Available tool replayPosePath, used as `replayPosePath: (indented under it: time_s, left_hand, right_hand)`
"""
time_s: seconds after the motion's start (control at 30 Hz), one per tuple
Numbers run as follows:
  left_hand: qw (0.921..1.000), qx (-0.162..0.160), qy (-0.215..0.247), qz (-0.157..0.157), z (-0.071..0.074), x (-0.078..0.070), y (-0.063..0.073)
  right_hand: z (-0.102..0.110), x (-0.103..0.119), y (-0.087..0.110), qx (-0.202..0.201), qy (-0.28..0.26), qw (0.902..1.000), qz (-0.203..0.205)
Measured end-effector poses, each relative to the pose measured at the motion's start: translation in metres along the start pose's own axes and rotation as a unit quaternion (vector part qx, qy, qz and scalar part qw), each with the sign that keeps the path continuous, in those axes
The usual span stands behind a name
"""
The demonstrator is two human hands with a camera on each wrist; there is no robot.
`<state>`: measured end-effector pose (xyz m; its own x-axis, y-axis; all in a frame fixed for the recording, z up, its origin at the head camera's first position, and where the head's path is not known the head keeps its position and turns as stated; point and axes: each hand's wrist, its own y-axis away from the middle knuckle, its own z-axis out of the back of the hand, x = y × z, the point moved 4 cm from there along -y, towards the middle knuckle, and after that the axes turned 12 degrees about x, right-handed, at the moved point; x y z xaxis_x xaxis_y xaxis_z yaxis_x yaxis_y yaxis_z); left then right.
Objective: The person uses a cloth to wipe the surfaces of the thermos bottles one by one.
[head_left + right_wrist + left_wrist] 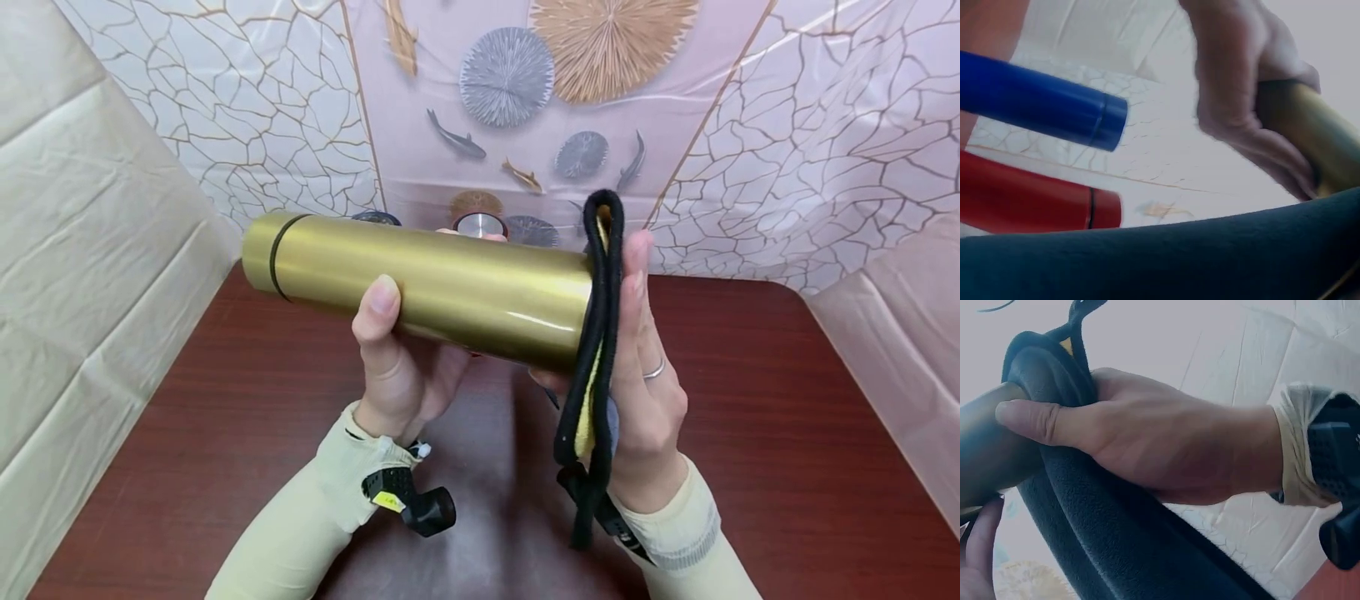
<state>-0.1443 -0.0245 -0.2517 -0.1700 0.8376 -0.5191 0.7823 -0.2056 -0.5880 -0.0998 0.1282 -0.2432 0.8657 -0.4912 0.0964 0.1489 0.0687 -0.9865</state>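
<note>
A gold thermos bottle point(435, 283) is held up, tilted, above the table, with its dark-ringed cap end to the left. My left hand point(397, 371) grips it around the middle, thumb on the near side. At the other end, my right hand point(648, 400) holds a folded dark cloth point(611, 292) with yellow inside against the bottle's base. In the left wrist view the right thumb point(1029, 419) lies over the bottle's end, and the cloth point(1110, 519) hangs below the palm. Some right-hand fingers are hidden behind the cloth.
A blue bottle point(1035, 97) and a red bottle point(1029, 194) show in the right wrist view; in the head view both are mostly hidden behind the gold one. The reddish-brown table point(750, 417) is bounded by patterned cloth walls point(847, 142) at the back and sides.
</note>
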Motion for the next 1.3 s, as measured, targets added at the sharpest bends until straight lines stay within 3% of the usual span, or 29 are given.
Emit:
replayPosePath:
  time_s: [0.07, 0.17, 0.3, 0.63, 0.87, 1.0, 1.17, 1.23, 1.3]
  left_hand:
    - [1.0, -0.004, 0.002, 0.005, 0.001, 0.001, 0.0]
    - [0.9999, -0.004, -0.003, -0.013, 0.001, -0.001, -0.002]
    - [0.9991, 0.017, -0.019, -0.034, 0.0, -0.004, -0.005]
    - [0.9984, 0.008, -0.036, -0.043, 0.003, -0.006, -0.008]
    - [0.9987, 0.006, -0.034, -0.037, 0.006, -0.007, -0.006]
    - [0.9991, 0.02, -0.026, -0.028, 0.005, -0.008, -0.007]
    - [0.9998, 0.016, 0.0, -0.006, 0.005, -0.004, -0.007]
    - [0.9999, 0.008, 0.007, 0.004, 0.006, -0.001, -0.006]
    - [0.9999, 0.005, 0.01, 0.01, 0.007, 0.001, -0.005]
  right_hand:
    - [0.001, 0.002, -0.004, 0.039, 0.004, 0.999, -0.02]
    - [0.002, 0.006, -0.012, 0.09, 0.049, 0.9933, -0.054]
    - [0.004, 0.009, -0.016, 0.107, 0.09, 0.9872, -0.076]
    - [0.008, 0.013, -0.01, 0.04, 0.171, 0.9812, -0.079]
    - [0.003, 0.013, -0.006, -0.001, 0.162, 0.9847, -0.066]
    - [-0.001, 0.014, -0.003, -0.034, 0.211, 0.9754, -0.053]
    - [-0.001, 0.012, 0.0, -0.091, 0.116, 0.9889, -0.02]
    - [-0.001, 0.01, 0.001, -0.1, 0.057, 0.9934, 0.004]
    - [0.0, 0.009, 0.002, -0.092, 0.035, 0.9949, 0.022]
